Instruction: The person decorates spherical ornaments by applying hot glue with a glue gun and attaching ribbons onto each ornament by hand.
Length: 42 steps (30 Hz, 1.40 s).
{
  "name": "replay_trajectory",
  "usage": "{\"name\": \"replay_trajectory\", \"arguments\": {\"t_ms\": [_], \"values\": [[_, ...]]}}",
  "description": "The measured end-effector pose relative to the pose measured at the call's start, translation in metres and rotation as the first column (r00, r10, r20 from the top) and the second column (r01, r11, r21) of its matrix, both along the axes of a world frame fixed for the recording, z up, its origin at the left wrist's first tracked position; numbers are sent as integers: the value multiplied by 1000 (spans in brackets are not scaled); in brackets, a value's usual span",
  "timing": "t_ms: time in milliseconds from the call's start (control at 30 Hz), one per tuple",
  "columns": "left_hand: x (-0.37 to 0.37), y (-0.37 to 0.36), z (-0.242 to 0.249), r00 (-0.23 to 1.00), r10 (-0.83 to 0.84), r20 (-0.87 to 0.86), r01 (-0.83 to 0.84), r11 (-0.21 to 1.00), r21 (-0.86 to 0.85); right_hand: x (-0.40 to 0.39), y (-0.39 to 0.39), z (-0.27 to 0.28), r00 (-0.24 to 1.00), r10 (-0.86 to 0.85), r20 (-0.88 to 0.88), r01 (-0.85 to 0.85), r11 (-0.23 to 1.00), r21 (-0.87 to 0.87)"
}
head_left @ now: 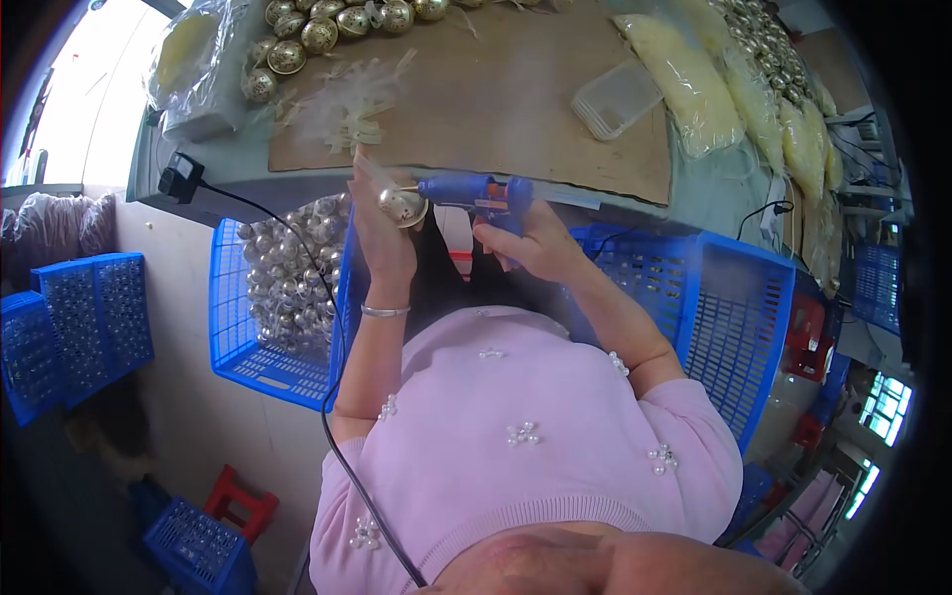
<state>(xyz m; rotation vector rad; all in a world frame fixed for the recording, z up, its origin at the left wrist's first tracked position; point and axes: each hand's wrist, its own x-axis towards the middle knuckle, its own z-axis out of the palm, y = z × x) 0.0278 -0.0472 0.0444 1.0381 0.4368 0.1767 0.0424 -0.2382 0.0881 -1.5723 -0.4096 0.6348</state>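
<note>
My left hand [385, 243] is closed around a gold-speckled ball ornament [401, 207], with a thin, pale translucent strip [373, 169] by its fingertips. In my right hand [535, 248] is a blue glue gun [466, 190], gripped by its handle. The gun's nozzle points left, right at the top of the ball. Both hands are just off the front edge of the workbench, above my lap. Beyond the left fingertips, a loose bunch of whitish translucent ribbons [347, 104] lies on the brown cardboard [486, 109].
More speckled balls [319, 35] line the back left of the bench. A clear plastic box [617, 99] and bags of yellowish sticks [684, 84] lie to the right. Blue crates [223, 317] flank me, the left one full of balls. A black cable [332, 397] hangs across my left side.
</note>
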Motion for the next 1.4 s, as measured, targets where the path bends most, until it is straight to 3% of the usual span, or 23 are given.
{"name": "replay_trajectory", "arguments": {"t_ms": [233,467,667,767,867,933,1000,1100,1133,1200,1233,1333,1400], "values": [[2,-7,6,997,78,11,-77,994,-77,0,4,5,1000,-31,-7,30,998,-58],[3,-6,0,999,-3,35,3,1000,-11,2,1,3,999,-40,6,40,996,-77],[5,-7,-3,1000,-4,27,4,1000,-5,7,-9,-6,992,-30,-120,30,1000,-2],[7,-9,2,997,11,79,-10,1000,-12,15,-26,0,954,-252,-164,262,964,38],[5,3,7,990,42,137,-40,999,-20,38,-64,5,864,-440,-246,492,843,217],[3,8,5,988,28,151,-31,999,13,66,-98,-5,829,-527,-190,558,807,195],[-2,13,2,989,18,148,-22,999,23,92,-123,-14,753,-658,21,656,752,56],[-7,13,-4,992,25,121,-25,1000,0,130,-150,-28,711,-652,264,696,707,-129],[-10,12,-6,994,33,101,-33,999,-3,137,-145,-34,605,-709,362,789,597,-149],[-14,12,-5,997,52,60,-51,999,-8,140,-137,-36,320,-365,874,914,363,-183],[-15,12,-2,997,64,43,-64,998,-11,141,-129,-34,150,-82,985,960,251,-126],[-15,13,-5,995,98,25,-97,995,-22,140,-79,-29,255,-252,934,810,583,-64],[-16,16,-11,996,92,19,-91,995,-33,134,-25,-33,330,-165,929,630,772,-87]]}}
